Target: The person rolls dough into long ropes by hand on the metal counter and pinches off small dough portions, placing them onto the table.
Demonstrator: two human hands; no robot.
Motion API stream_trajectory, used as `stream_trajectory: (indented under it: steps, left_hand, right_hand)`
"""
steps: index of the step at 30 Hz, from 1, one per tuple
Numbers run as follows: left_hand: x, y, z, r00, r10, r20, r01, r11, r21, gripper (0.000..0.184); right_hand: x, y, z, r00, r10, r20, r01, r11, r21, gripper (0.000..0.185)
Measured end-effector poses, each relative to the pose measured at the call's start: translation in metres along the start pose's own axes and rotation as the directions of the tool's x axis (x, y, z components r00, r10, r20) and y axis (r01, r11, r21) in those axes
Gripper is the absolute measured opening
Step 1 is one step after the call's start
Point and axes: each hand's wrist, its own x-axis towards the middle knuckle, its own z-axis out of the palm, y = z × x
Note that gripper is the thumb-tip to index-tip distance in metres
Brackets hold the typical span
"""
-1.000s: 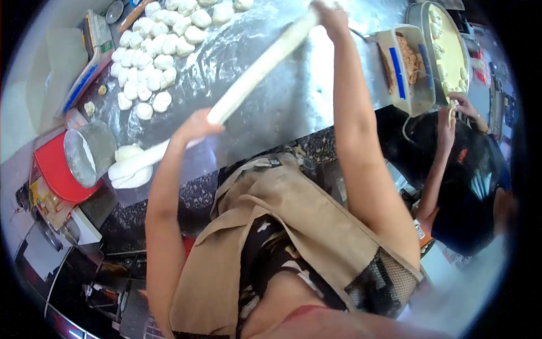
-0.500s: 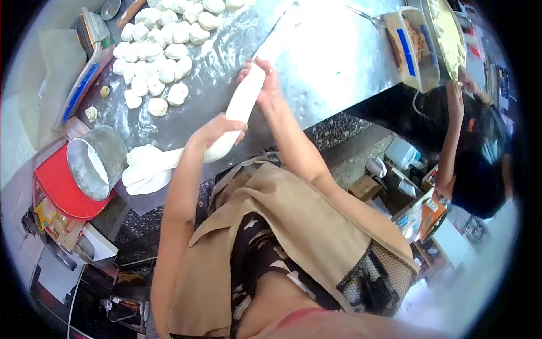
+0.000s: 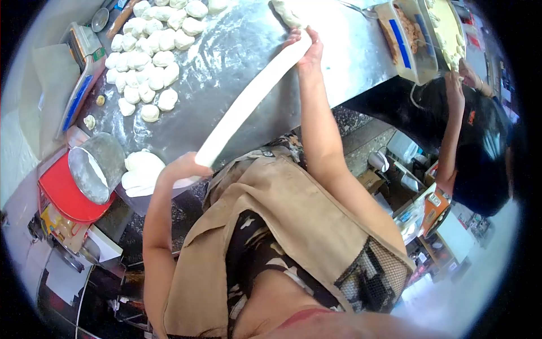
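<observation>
A long rope of white dough (image 3: pixel 248 104) stretches slantwise over the metal table between my two hands. My left hand (image 3: pixel 187 168) is wrapped round its near lower part, close to the table's front edge. Past that hand, the dough's folded bulk (image 3: pixel 141 172) rests at the table's left corner. Farther up and to the right, my right hand (image 3: pixel 307 51) grips the rope near its far end. A thick dough end (image 3: pixel 287 12) sticks out beyond those fingers. Many floured dough balls (image 3: pixel 149 59) sit clustered at the upper left.
A metal pot (image 3: pixel 97 168) with white powder stands on a red surface (image 3: pixel 65 189) at left. The floured metal table (image 3: pixel 226 68) carries a tub of filling (image 3: pixel 415 48) at right. A co-worker's hands (image 3: pixel 460 79) work beside a tray (image 3: pixel 446 34) there.
My hands have moved far apart: the right one up and right, the left one down and left. The dough between them is now longer and thinner.
</observation>
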Motion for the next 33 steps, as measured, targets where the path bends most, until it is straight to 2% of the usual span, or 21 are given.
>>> stream_trajectory:
  steps: [1, 5, 6, 8, 10, 11, 12, 14, 16, 18, 19, 20, 21, 23, 24, 25, 26, 28, 30, 32, 33]
  left_hand:
    - [-0.009, 0.011, 0.001, 0.987, -0.003, -0.163, 0.025, 0.991, 0.129, 0.045]
    - [0.009, 0.000, -0.015, 0.963, -0.007, -0.268, 0.072, 0.970, 0.234, 0.047]
    - [0.013, -0.005, -0.019, 0.956, 0.002, -0.295, 0.074, 0.966, 0.247, 0.046]
    - [0.013, -0.009, -0.021, 0.945, -0.003, -0.326, 0.089, 0.965, 0.246, 0.044]
    - [0.004, -0.008, -0.021, 0.876, 0.027, -0.482, 0.136, 0.944, 0.300, 0.040]
    - [-0.002, 0.001, -0.022, 0.851, -0.073, -0.520, 0.223, 0.947, 0.232, 0.037]
    - [-0.003, -0.005, -0.024, 0.816, 0.001, -0.578, 0.215, 0.927, 0.306, 0.037]
    - [-0.007, 0.002, -0.024, 0.731, 0.000, -0.682, 0.302, 0.896, 0.324, 0.041]
    - [-0.007, -0.011, -0.023, 0.672, 0.136, -0.728, 0.306, 0.845, 0.439, 0.047]
    - [-0.006, -0.018, -0.006, 0.601, 0.263, -0.755, 0.307, 0.796, 0.522, 0.054]
    - [-0.003, -0.011, 0.005, 0.417, 0.459, -0.785, 0.287, 0.753, 0.593, 0.059]
    - [0.000, -0.002, 0.019, 0.217, 0.621, -0.753, 0.290, 0.695, 0.658, 0.064]
    - [0.009, 0.016, 0.038, 0.225, 0.581, -0.782, 0.165, 0.769, 0.618, 0.065]
    - [0.046, 0.054, 0.072, 0.199, 0.611, -0.766, -0.028, 0.785, 0.619, 0.062]
    - [0.072, 0.061, 0.089, 0.177, 0.677, -0.715, -0.093, 0.734, 0.673, 0.057]
    - [0.103, 0.070, 0.096, 0.048, 0.679, -0.733, -0.157, 0.729, 0.666, 0.054]
    - [0.131, 0.079, 0.088, -0.089, 0.661, -0.745, -0.221, 0.716, 0.662, 0.051]
    - [0.139, 0.099, 0.028, -0.048, 0.652, -0.757, 0.037, 0.759, 0.651, 0.046]
    - [0.132, 0.112, -0.017, -0.098, 0.616, -0.782, 0.216, 0.780, 0.587, 0.042]
    - [0.129, 0.107, -0.022, -0.172, 0.609, -0.774, 0.254, 0.787, 0.563, 0.040]
    - [0.122, 0.100, -0.004, -0.037, 0.613, -0.789, 0.291, 0.762, 0.579, 0.043]
  right_hand:
    - [0.006, -0.016, 0.003, 0.999, -0.018, 0.034, 0.019, 0.999, -0.043, 0.026]
    - [0.047, -0.084, 0.010, 0.988, -0.028, 0.153, 0.052, 0.986, -0.157, 0.034]
    - [0.057, -0.099, 0.015, 0.996, -0.057, 0.070, 0.072, 0.972, -0.223, 0.027]
    - [0.118, -0.168, -0.039, 0.897, 0.280, 0.341, -0.274, 0.959, -0.067, 0.046]
    - [0.047, -0.137, 0.039, 0.934, -0.003, 0.356, 0.106, 0.958, -0.268, 0.033]
    - [0.026, -0.133, 0.049, 0.899, 0.062, 0.433, 0.060, 0.963, -0.264, 0.036]
    - [0.010, -0.135, 0.052, 0.853, 0.120, 0.508, 0.019, 0.966, -0.259, 0.039]
    - [-0.008, -0.139, 0.036, 0.970, -0.181, 0.161, 0.242, 0.749, -0.616, 0.042]
    - [0.008, -0.148, -0.011, 0.839, -0.523, -0.152, 0.150, 0.490, -0.859, 0.047]
    - [-0.002, -0.136, -0.027, 0.667, -0.733, -0.134, -0.089, 0.100, -0.991, 0.061]
    - [-0.009, -0.120, -0.033, 0.588, -0.784, 0.199, -0.086, -0.306, -0.948, 0.063]
    - [-0.029, -0.089, -0.035, 0.505, -0.692, 0.516, -0.131, -0.652, -0.747, 0.065]
    - [-0.058, -0.036, -0.014, 0.420, -0.432, 0.798, -0.219, -0.901, -0.373, 0.060]
    - [-0.084, 0.048, -0.032, 0.566, -0.291, 0.772, 0.253, -0.829, -0.498, 0.052]
    - [-0.098, 0.091, -0.024, 0.768, -0.060, 0.637, 0.351, -0.793, -0.498, 0.052]
    - [-0.101, 0.124, -0.006, 0.896, 0.218, 0.388, 0.390, -0.805, -0.448, 0.052]
    - [-0.071, 0.139, -0.054, 0.789, 0.224, 0.573, 0.414, -0.882, -0.226, 0.055]
    - [-0.016, 0.144, -0.025, 0.788, 0.170, 0.591, 0.368, -0.901, -0.231, 0.055]
    - [0.015, 0.151, 0.001, 0.737, 0.075, 0.672, 0.274, -0.942, -0.196, 0.055]
    - [0.012, 0.144, 0.004, 0.711, 0.104, 0.695, 0.294, -0.942, -0.161, 0.056]
    - [-0.001, 0.129, -0.012, 0.706, 0.164, 0.690, 0.374, -0.912, -0.166, 0.059]
